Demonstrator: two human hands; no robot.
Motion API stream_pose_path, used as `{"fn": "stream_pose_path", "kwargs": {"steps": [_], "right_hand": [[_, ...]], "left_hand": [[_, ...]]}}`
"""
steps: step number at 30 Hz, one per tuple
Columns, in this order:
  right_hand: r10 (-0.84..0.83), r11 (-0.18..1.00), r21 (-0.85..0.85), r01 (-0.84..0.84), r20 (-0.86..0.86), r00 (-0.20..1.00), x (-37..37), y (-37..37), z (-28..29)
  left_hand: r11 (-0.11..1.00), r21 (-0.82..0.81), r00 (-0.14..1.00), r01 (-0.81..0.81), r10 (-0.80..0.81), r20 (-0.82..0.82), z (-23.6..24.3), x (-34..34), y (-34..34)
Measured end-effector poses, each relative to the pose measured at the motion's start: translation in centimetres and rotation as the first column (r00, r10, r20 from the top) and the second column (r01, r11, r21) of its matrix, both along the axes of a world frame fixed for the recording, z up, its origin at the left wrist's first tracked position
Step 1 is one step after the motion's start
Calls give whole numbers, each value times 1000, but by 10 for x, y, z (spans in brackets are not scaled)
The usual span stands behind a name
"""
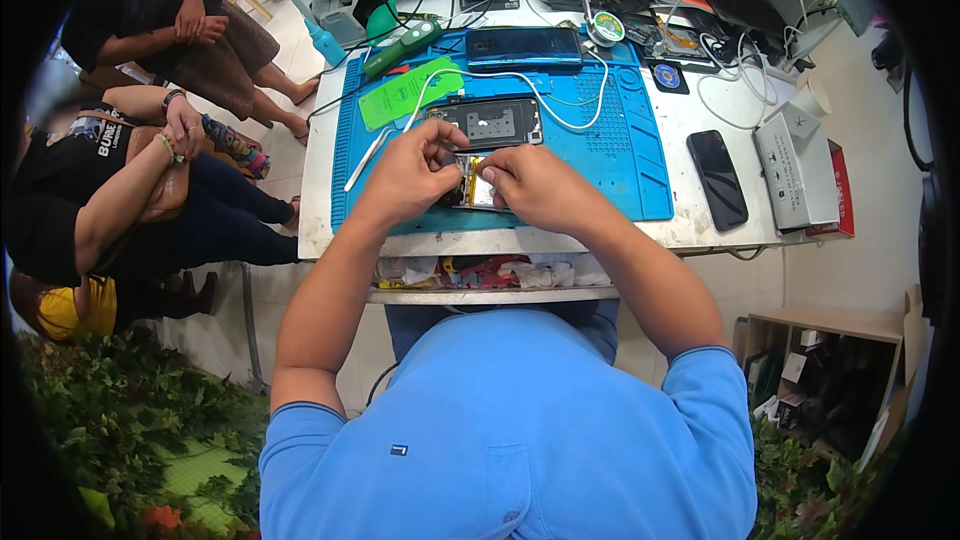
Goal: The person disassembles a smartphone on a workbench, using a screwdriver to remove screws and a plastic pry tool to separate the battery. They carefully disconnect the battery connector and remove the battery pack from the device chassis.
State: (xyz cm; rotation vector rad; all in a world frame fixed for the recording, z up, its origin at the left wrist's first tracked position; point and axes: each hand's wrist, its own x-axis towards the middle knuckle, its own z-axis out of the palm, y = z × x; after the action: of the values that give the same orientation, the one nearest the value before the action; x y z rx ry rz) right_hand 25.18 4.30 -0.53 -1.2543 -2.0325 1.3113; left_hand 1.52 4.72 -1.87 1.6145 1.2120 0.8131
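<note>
An opened phone (483, 190) lies near the front of the blue repair mat (620, 195), with its silvery inside and a yellow strip showing. My left hand (410, 175) is closed at its left edge, fingers curled and thumb against it. From the right, my right hand (540, 185) bends over the phone with thumb and fingers pinched together beside the yellow strip; whatever they pinch is hidden. Just beyond my hands rests a dark phone housing part (490, 123) with a grey plate in it. A white cable (535, 90) loops around that part.
A dark blue phone (523, 48), a green card (410, 93) and a green handheld tool (403, 49) lie farther back. On the right are a black phone (717, 180) and a white box (795, 168). Tools and cables crowd the back. People (100, 170) sit at the left.
</note>
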Motion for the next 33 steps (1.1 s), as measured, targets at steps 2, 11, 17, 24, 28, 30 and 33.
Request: {"fn": "stream_pose_path", "kwargs": {"steps": [2,11,17,24,28,30,33], "right_hand": [[-18,998,-65,16,-31,999,-1,-2,-2],[-95,800,593,-86,267,959,33,-23,4],[13,850,460,-256,467,884,37,-18,21],[20,857,467,-217,390,920,37,-5,13],[34,838,502,-216,346,938,33,-1,18],[74,849,488,-204,273,959,35,2,15],[141,938,296,-182,156,978,30,11,13]], "left_hand": [[1000,7,1000,-13,13,18,1,-5,1],[987,-48,976,-155,161,148,28,-25,3],[963,185,979,-194,202,-23,32,-20,48],[963,199,935,-179,230,-269,38,21,61],[944,206,949,-257,287,-132,41,8,53],[938,194,951,-287,304,-62,47,-3,41],[932,172,946,-320,325,3,47,-27,23]]}}
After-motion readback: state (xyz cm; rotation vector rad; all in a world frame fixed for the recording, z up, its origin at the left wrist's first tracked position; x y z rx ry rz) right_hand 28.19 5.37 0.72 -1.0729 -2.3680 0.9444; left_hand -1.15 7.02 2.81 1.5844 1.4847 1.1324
